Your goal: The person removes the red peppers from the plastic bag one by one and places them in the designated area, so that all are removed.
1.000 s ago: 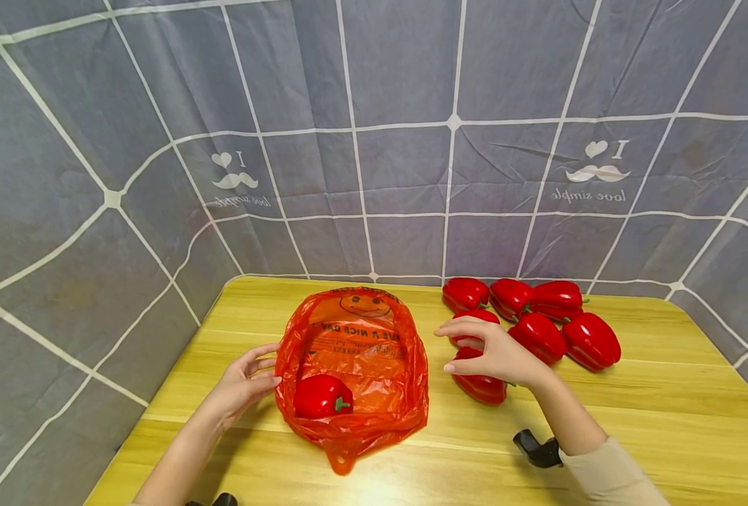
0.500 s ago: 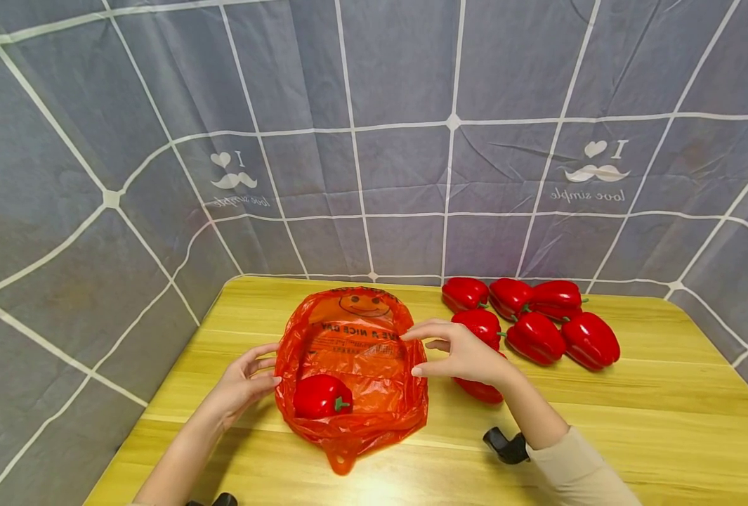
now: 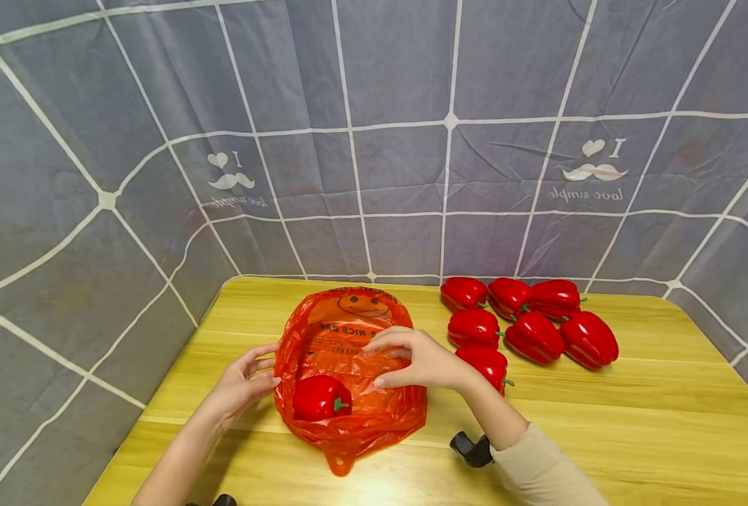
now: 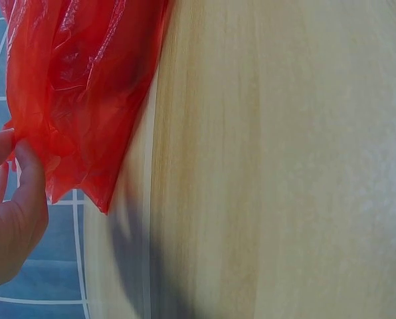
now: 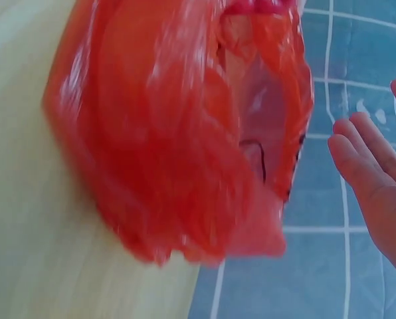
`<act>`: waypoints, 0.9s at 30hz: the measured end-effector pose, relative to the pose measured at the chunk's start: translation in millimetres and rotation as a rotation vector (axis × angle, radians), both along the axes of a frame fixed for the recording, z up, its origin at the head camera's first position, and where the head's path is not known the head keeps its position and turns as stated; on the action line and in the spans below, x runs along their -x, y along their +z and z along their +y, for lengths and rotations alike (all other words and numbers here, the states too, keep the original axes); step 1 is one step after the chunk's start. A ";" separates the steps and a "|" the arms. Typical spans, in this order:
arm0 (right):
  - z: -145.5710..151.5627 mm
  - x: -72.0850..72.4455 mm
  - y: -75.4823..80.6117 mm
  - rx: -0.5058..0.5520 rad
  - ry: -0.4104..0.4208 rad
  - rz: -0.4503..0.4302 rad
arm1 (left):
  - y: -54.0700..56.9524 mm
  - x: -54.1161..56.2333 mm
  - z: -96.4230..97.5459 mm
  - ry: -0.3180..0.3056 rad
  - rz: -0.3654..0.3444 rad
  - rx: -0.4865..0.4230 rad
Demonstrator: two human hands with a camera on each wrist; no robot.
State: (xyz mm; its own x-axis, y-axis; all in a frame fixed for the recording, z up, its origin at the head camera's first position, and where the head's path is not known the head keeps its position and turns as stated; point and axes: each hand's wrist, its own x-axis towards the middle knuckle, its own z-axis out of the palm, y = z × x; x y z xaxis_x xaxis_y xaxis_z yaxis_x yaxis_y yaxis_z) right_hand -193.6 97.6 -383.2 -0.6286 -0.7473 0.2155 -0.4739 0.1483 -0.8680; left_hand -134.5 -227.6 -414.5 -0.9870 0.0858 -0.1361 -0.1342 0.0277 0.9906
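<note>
A red-orange plastic bag (image 3: 383, 429) stands with its mouth open on the table, and one red bell pepper (image 3: 319, 398) with a green stem lies inside it. My left hand (image 3: 245, 385) is at the bag's left rim; in the left wrist view its thumb and fingers (image 4: 28, 173) pinch the bag's edge. Over the right part of the bag's mouth is my right hand (image 3: 421, 360), fingers loosely bent and nothing between them. The right wrist view shows that hand (image 5: 377, 173) apart from the bag's side (image 5: 151, 133).
Several red bell peppers (image 3: 534, 339) are grouped on the right of the wooden table (image 3: 664, 422), the closest pepper (image 3: 484, 365) partly behind my right forearm. A grey cloth (image 3: 405, 169) with white grid lines hangs behind the table and along its sides.
My right hand has moved left from the peppers to above the bag's mouth, uncovering the near peppers. The left hand, the bag and the pepper inside have stayed in place.
</note>
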 end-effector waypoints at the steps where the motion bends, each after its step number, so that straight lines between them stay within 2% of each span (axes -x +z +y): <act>1: -3.5 -0.9 -0.2 -0.004 0.002 0.007 | 0.1 -0.1 -0.1 -0.001 0.001 0.001; 6: -21.1 -4.6 -2.1 -0.038 0.013 0.055 | -0.1 -0.4 -0.4 -0.004 0.003 0.001; 10: -34.9 -8.4 -4.7 -0.077 0.016 0.061 | -0.3 -0.2 -0.6 0.000 0.001 0.002; 17: -57.9 -13.3 -10.3 -0.084 0.041 0.091 | -0.4 -0.3 -0.7 0.001 -0.004 -0.002; 27: -75.9 -17.0 -16.9 -0.135 0.056 0.149 | -1.8 -0.3 -0.9 -0.003 -0.002 -0.007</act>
State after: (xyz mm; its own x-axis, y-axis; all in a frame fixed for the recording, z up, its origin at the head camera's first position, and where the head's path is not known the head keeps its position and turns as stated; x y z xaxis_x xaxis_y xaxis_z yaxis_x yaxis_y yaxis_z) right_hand -176.6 21.6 -400.1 -0.5536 -0.8087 0.1987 -0.6068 0.2283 -0.7614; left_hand -134.2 -228.5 -416.4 -0.9864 0.0893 -0.1377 -0.1364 0.0215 0.9904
